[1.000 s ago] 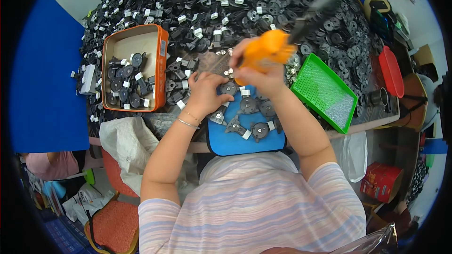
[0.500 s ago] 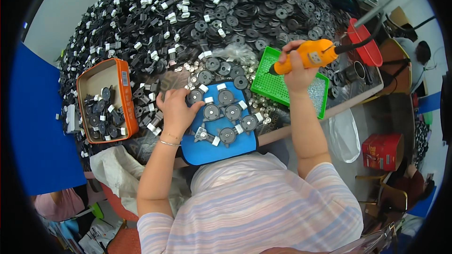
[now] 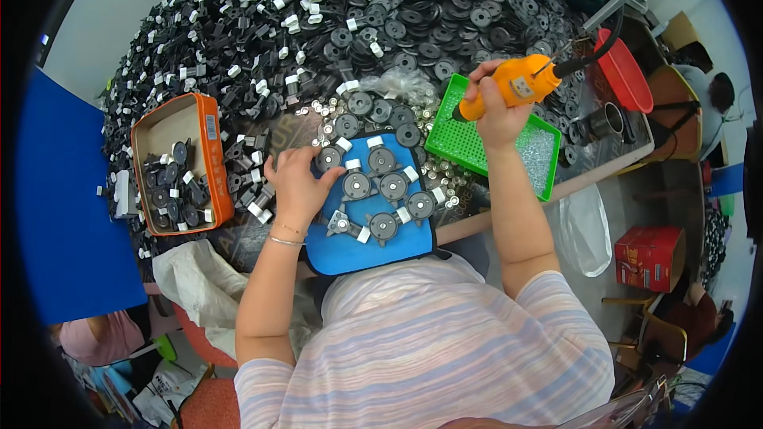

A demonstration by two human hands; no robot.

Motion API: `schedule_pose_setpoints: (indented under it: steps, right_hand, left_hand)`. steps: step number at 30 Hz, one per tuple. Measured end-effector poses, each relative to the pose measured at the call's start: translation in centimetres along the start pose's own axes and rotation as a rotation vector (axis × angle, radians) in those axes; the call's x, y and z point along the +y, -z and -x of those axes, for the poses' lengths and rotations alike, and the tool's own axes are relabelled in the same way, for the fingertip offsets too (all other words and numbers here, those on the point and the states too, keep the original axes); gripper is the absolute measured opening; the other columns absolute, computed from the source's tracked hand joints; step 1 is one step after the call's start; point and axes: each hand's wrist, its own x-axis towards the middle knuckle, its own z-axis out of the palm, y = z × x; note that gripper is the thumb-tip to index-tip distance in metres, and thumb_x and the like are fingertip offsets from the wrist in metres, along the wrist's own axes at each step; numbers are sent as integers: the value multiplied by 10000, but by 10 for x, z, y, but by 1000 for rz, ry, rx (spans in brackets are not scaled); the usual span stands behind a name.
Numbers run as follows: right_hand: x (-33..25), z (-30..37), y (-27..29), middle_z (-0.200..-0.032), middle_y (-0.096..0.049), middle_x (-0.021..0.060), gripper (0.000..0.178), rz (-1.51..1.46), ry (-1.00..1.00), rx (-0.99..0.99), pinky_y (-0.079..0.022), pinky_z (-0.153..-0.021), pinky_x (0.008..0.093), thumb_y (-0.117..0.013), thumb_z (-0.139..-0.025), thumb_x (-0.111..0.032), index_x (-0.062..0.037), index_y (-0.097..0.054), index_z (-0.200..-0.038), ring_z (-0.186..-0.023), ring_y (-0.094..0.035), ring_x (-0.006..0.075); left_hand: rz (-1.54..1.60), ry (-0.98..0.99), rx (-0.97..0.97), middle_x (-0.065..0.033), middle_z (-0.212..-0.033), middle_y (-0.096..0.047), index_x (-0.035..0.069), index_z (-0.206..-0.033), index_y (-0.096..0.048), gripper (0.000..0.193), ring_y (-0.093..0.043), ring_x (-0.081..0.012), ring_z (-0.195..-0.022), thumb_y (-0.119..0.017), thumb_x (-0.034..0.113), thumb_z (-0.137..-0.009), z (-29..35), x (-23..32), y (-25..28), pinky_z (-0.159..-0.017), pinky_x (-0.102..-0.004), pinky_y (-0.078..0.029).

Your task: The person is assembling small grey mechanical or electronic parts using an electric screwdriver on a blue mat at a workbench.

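The right hand (image 3: 502, 117) gripped the orange driver (image 3: 520, 83), its axis slanting leftward over the green tray (image 3: 455, 140); I could not tell whether the left hand (image 3: 296, 183) gripped the adjacent wheel (image 3: 330, 160).

1. The left side is filled by a large blue panel (image 3: 75, 199), and a pale wall (image 3: 147, 8) is seen beyond it.
2. The worktop (image 3: 604, 167) is bordered by a pale edge.
3. Grey floor (image 3: 592, 298) is exposed at the right, beside a red cardboard box (image 3: 648, 258).
4. An orange-red seat (image 3: 213, 407) is partly shown at lower left; a brown chair (image 3: 674, 107) is placed at far right.
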Motion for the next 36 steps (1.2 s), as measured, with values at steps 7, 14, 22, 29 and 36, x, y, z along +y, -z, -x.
schedule_pose_setpoints:
  steps: [7,14,22,29,36]
  right_hand:
    - [4,3,2,-820,-574,111,185,-47,-49,-27,-479,-580,267,-586,-815,-13,-4,-497,-977,-606,-564,155]
    - [-9,2,5,-826,-578,105,198,-95,16,8,-486,-594,272,-598,-813,-11,-5,-504,-987,-621,-566,148]
    - [-13,5,3,-862,-594,94,234,-161,7,-31,-490,-590,239,-630,-805,-5,-13,-517,-1009,-637,-576,122]
    - [-6,-3,-5,-855,-572,126,210,-110,-86,-100,-484,-597,276,-577,-802,9,-1,-502,-999,-637,-571,159]
    - [-29,0,2,-865,-563,136,257,-170,-49,-84,-477,-605,297,-599,-829,-118,1,-496,-1032,-644,-559,186]
  left_hand:
    - [18,25,-33,-77,-1010,-620,81,-1027,-617,497,-505,-257,-1063,-782,375,-661,2,2,5,-996,-513,-221]
    - [88,-246,63,-31,-1011,-605,138,-945,-652,335,-495,-248,-1075,-772,233,-647,-28,23,3,-962,-444,-280]
    - [-109,-342,-21,-84,-1243,-478,121,-1015,-650,462,-380,-276,-1216,-805,245,-598,-82,62,-35,-1017,-497,-225]
    - [-153,-352,-50,-76,-1220,-488,121,-963,-662,412,-383,-264,-1213,-802,201,-584,-85,61,-34,-1019,-527,-216]
    - [548,-150,-98,-119,-856,-604,25,-930,-581,279,-607,-257,-799,-718,63,-689,-53,52,-1,-704,-320,-490]
